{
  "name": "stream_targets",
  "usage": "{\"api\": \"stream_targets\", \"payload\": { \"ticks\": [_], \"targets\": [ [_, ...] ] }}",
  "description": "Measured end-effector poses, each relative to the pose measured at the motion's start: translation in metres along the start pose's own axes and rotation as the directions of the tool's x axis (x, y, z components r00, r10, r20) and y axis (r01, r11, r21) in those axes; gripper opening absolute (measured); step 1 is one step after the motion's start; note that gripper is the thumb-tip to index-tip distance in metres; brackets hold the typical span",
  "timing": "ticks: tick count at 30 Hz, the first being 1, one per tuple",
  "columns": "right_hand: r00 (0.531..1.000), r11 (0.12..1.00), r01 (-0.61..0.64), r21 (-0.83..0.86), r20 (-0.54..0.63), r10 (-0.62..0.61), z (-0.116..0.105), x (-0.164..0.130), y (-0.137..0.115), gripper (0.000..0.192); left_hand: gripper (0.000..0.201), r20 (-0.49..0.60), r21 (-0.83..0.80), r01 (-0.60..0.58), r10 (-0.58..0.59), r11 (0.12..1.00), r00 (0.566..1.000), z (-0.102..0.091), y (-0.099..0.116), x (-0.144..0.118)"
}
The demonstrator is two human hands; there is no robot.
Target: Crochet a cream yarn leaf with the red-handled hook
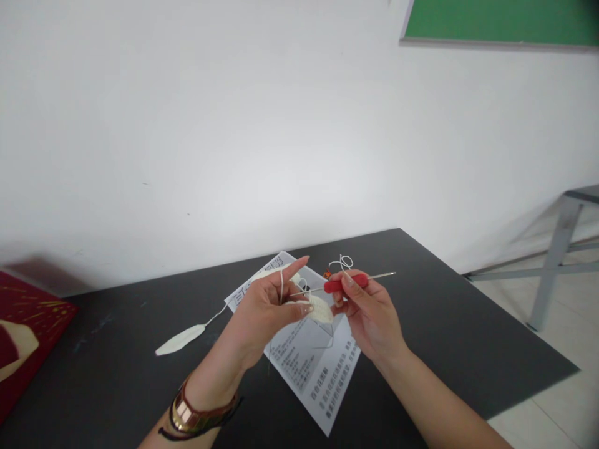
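We are looking down on a matte black tabletop (444, 337) set against a smooth white wall (234, 125), with a flat printed paper sheet (309, 368) lying at an angle across it and a red patterned box (28, 324) sitting at its left edge. A cream, leaf-shaped crocheted piece (180, 340) is lying flat on the tabletop, trailing a thin yarn strand (216, 315) toward our hands. Our left hand (266, 308) is hovering above the sheet with the forefinger stretched out and the yarn running over it, while thumb and other fingers are pinching a small soft cream crochet piece (321, 308). Our right hand (369, 312) is closing its fingertips around the red handle of a slim metal crochet hook (346, 282), which is lying level between both hands, just above the paper.
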State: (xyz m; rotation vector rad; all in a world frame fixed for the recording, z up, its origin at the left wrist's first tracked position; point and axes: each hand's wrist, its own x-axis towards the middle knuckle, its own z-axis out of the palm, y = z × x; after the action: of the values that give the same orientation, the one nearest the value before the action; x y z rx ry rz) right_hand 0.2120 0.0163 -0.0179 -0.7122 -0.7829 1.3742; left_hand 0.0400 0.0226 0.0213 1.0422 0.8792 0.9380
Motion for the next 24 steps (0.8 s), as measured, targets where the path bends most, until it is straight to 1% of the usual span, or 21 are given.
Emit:
{"api": "stream_targets", "payload": {
  "ticks": [3, 4, 5, 6, 7, 8, 9, 10, 11, 12, 13, 14, 15, 16, 17, 18, 19, 20, 21, 22, 24],
  "targets": [
    [0.985, 0.972, 0.174, -0.159, 0.018, -0.174, -0.001, -0.004, 0.001, 0.012, 0.077, -0.028, 0.007, -0.003, 0.003, 1.000, 1.000, 0.000, -0.001, 0.000],
    [0.968, 0.936, 0.250, -0.246, 0.033, -0.249, -0.002, -0.006, 0.001, 0.012, 0.077, -0.045, 0.013, -0.004, 0.004, 1.000, 0.999, 0.001, -0.001, 0.000],
    [0.942, 0.879, 0.331, -0.344, 0.061, -0.331, -0.003, -0.008, 0.001, 0.012, 0.078, -0.065, 0.016, -0.004, 0.005, 1.000, 0.998, 0.002, -0.002, 0.001],
    [0.905, 0.795, 0.416, -0.441, 0.113, -0.411, -0.004, -0.010, 0.000, 0.013, 0.078, -0.086, 0.014, -0.004, 0.005, 1.000, 0.996, 0.003, -0.003, 0.001],
    [0.855, 0.686, 0.504, -0.524, 0.189, -0.484, -0.005, -0.012, 0.000, 0.017, 0.079, -0.104, 0.004, -0.005, 0.005, 1.000, 0.995, 0.004, -0.003, 0.001],
    [0.788, 0.557, 0.597, -0.577, 0.294, -0.541, -0.007, -0.013, 0.000, 0.024, 0.079, -0.118, -0.014, -0.007, 0.005, 1.000, 0.993, 0.006, -0.004, 0.002],
    [0.706, 0.420, 0.689, -0.591, 0.414, -0.575, -0.009, -0.014, -0.001, 0.034, 0.080, -0.123, -0.042, -0.012, 0.006, 0.999, 0.992, 0.007, -0.004, 0.002],
    [0.613, 0.291, 0.771, -0.567, 0.534, -0.582, -0.011, -0.015, -0.001, 0.044, 0.080, -0.116, -0.078, -0.013, 0.004, 0.997, 0.993, 0.007, -0.004, 0.002],
    [0.526, 0.188, 0.831, -0.523, 0.633, -0.567, -0.013, -0.015, -0.001, 0.052, 0.080, -0.095, -0.118, -0.006, -0.006, 0.993, 0.995, 0.008, -0.003, 0.002],
    [0.463, 0.126, 0.869, -0.478, 0.696, -0.548, -0.014, -0.014, -0.001, 0.055, 0.078, -0.062, -0.157, 0.012, -0.022, 0.988, 0.998, 0.007, -0.002, 0.002],
    [0.433, 0.116, 0.887, -0.448, 0.714, -0.550, -0.015, -0.014, -0.001, 0.054, 0.076, -0.027, -0.193, 0.035, -0.041, 0.981, 0.999, 0.006, -0.001, 0.002],
    [0.454, 0.170, 0.881, -0.442, 0.687, -0.567, -0.015, -0.013, 0.000, 0.048, 0.075, 0.003, -0.219, 0.060, -0.061, 0.974, 0.998, 0.005, 0.001, 0.002],
    [0.522, 0.281, 0.848, -0.449, 0.618, -0.588, -0.014, -0.012, 0.001, 0.040, 0.074, 0.029, -0.232, 0.088, -0.083, 0.969, 0.996, 0.003, 0.003, 0.001],
    [0.613, 0.432, 0.789, -0.437, 0.522, -0.592, -0.013, -0.011, 0.002, 0.031, 0.074, 0.048, -0.232, 0.112, -0.103, 0.966, 0.993, 0.001, 0.005, 0.000],
    [0.714, 0.597, 0.700, -0.392, 0.415, -0.564, -0.010, -0.009, 0.002, 0.022, 0.074, 0.063, -0.221, 0.128, -0.117, 0.967, 0.991, 0.000, 0.007, -0.001],
    [0.804, 0.745, 0.589, -0.315, 0.325, -0.498, -0.008, -0.008, 0.003, 0.014, 0.075, 0.076, -0.202, 0.139, -0.126, 0.969, 0.989, -0.001, 0.009, -0.002],
    [0.875, 0.857, 0.465, -0.221, 0.264, -0.406, -0.006, -0.006, 0.003, 0.009, 0.075, 0.090, -0.181, 0.146, -0.132, 0.973, 0.987, -0.002, 0.010, -0.003],
    [0.923, 0.930, 0.343, -0.131, 0.232, -0.307, -0.004, -0.005, 0.003, 0.008, 0.074, 0.104, -0.161, 0.150, -0.134, 0.976, 0.985, -0.002, 0.011, -0.005],
    [0.952, 0.971, 0.234, -0.051, 0.215, -0.218, -0.002, -0.004, 0.002, 0.010, 0.074, 0.110, -0.147, 0.142, -0.127, 0.979, 0.986, -0.002, 0.011, -0.007],
    [0.968, 0.991, 0.136, 0.007, 0.210, -0.134, -0.001, -0.003, 0.001, 0.012, 0.073, 0.111, -0.135, 0.132, -0.117, 0.982, 0.987, -0.001, 0.012, -0.009],
    [0.976, 0.997, -0.003, 0.072, 0.217, -0.013, -0.001, -0.002, -0.003, 0.016, 0.071, 0.115, -0.112, 0.120, -0.107, 0.986, 0.988, 0.001, 0.013, -0.013]
  ]
}}
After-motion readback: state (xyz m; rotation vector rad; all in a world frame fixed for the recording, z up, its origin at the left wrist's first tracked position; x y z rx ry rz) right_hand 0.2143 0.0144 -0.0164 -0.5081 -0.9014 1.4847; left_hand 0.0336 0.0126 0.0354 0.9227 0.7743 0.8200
